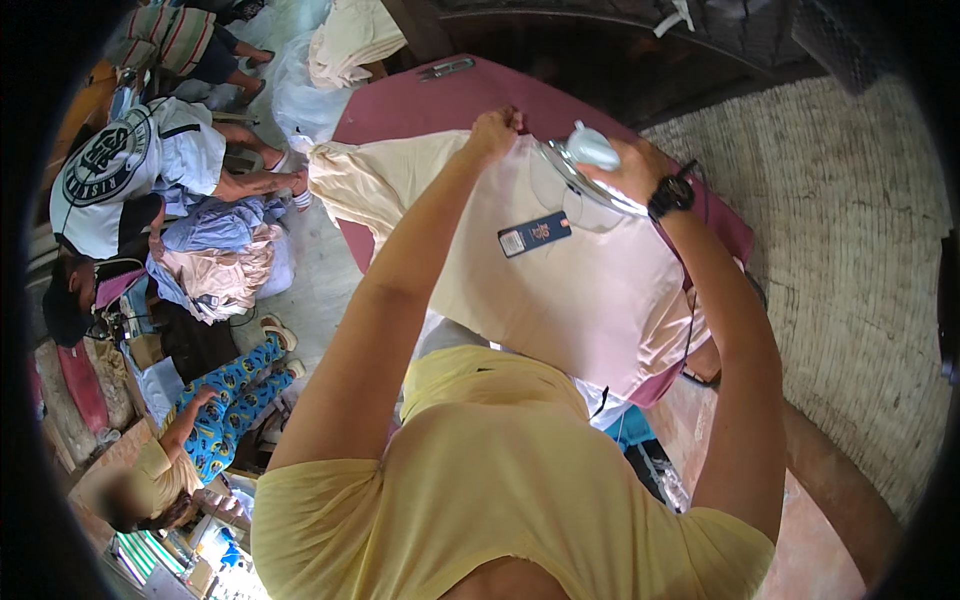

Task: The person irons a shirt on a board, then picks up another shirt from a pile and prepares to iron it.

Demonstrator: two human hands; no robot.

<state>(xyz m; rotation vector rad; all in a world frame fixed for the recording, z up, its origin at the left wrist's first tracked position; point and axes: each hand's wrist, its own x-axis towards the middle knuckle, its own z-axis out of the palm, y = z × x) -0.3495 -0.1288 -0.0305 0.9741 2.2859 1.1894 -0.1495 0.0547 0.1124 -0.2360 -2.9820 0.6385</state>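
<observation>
The room is busy far to the left of the left grip: a person in a white shirt (120, 160) bends there, beside a pile of blue and pink clothes (225, 260). Lower down is another person in blue patterned trousers (230, 410). Nearer, up and to the left of the left grip, are a clear plastic bag (305, 95) and some folded cream cloth (350, 45).

A bench with a dark red cover (400, 112) is under both grips. Small thread snips (447, 69) lie on it, just above and left of the left grip.

The left grip (500, 132) has its fingers bent in, pinching the top edge of a cream garment (470, 230). The garment is spread on the bench below both grips, with its left end bunched up. A dark blue tag (535, 233) lies on it, between the grips and lower down.

The right grip (632, 170) is wrapped around a shiny iron (592, 150) with a pale top. The iron is over the garment, to the right of the left grip. A black watch (676, 194) is on the right wrist. Well to the right is a tan ridged mat (840, 200).
</observation>
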